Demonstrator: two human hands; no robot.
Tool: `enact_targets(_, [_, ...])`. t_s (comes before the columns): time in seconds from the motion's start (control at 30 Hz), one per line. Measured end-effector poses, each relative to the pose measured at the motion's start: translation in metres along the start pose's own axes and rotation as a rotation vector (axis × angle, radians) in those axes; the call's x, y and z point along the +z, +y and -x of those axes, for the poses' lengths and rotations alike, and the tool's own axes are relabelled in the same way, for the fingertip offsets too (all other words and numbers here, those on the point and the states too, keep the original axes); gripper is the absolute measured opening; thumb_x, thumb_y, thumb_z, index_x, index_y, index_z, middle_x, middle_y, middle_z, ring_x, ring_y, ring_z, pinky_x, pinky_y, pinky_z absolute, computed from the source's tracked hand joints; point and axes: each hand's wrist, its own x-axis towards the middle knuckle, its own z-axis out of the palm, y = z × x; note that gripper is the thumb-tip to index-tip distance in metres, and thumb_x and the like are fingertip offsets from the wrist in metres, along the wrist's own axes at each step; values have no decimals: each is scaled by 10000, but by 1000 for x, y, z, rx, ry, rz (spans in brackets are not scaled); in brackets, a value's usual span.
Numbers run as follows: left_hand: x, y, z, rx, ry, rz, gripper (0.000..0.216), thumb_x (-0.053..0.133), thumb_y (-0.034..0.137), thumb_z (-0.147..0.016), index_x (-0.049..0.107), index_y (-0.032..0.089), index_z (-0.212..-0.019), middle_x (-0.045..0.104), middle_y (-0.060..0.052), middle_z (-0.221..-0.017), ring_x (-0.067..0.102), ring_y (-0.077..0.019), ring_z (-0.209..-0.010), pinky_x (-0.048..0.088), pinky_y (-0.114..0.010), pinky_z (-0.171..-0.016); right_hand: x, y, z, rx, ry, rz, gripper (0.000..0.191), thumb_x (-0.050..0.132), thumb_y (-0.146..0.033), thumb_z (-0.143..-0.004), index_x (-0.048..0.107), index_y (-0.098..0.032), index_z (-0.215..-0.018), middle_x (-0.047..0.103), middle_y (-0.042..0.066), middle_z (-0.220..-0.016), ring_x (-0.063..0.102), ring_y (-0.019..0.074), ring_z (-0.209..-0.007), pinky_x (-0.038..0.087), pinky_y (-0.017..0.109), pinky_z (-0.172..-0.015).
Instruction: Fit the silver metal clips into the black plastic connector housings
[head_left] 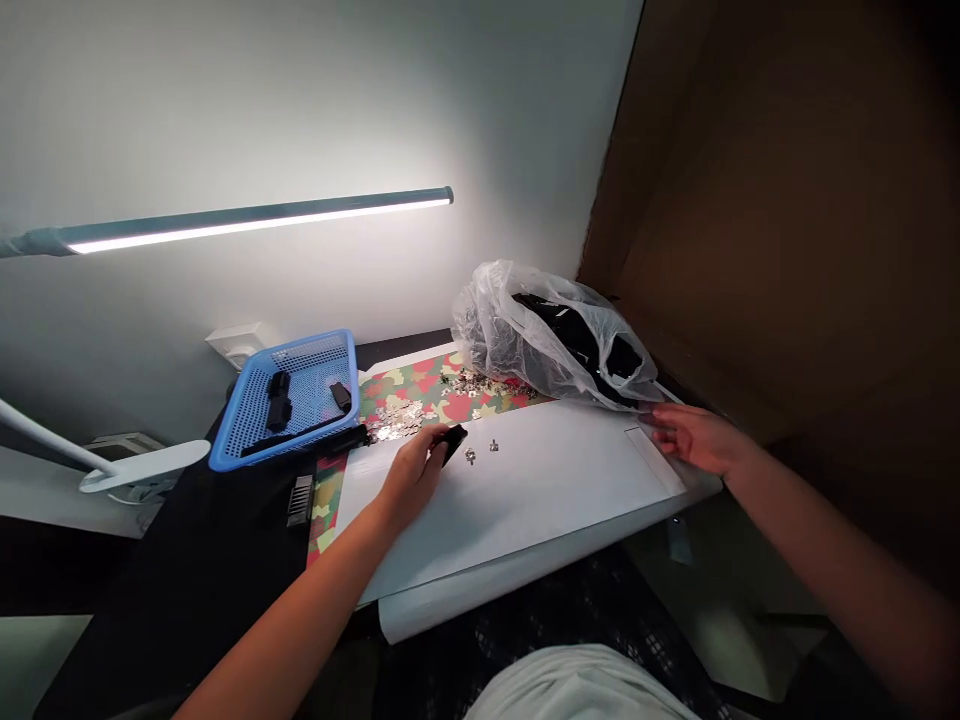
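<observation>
Across mid-frame, white paper (pixel 540 500) lies on a black table (pixel 187 580) by a pale wall (pixel 300 90), a lamp (pixel 262 219) glowing upper left. The left hand (pixel 412 468) grips a black piece (pixel 455 440) at centre; at right, the right hand (pixel 697 438) is beside a plastic bag (pixel 499 320), its hold unclear.

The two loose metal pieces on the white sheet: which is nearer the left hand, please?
The left metal piece, near the black piece in the left hand; the other lies farther right.

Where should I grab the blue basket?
Probably by its rim, from your side, near the left corner. The blue basket has a raised edge there facing you over black tabletop, while a black piece crowds the right end.
</observation>
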Motion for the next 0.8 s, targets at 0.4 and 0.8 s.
enact_targets(0.4, [1, 5, -2, -3, -19, 36, 216, 407, 326, -927, 575, 230, -1025, 701, -37, -882, 654, -191, -790, 511, -315, -732, 5, 2, 12, -86, 71, 192, 394, 752, -237, -703, 613, -287, -1069, 678, 42, -1128, 681, 193, -939, 555, 270, -669])
enact_targets(0.8, [1, 6, -1, 9, -44, 47, 212, 407, 334, -937, 574, 220, -1004, 671, -22, -831, 606, -172, -725, 478, -290, -681, -8, -6, -26, 115, -27, 178, 245, 662, 29, -640, 554, -191, -646, 619, -33, -589, 561, 95, -497, 519, 198, -485])
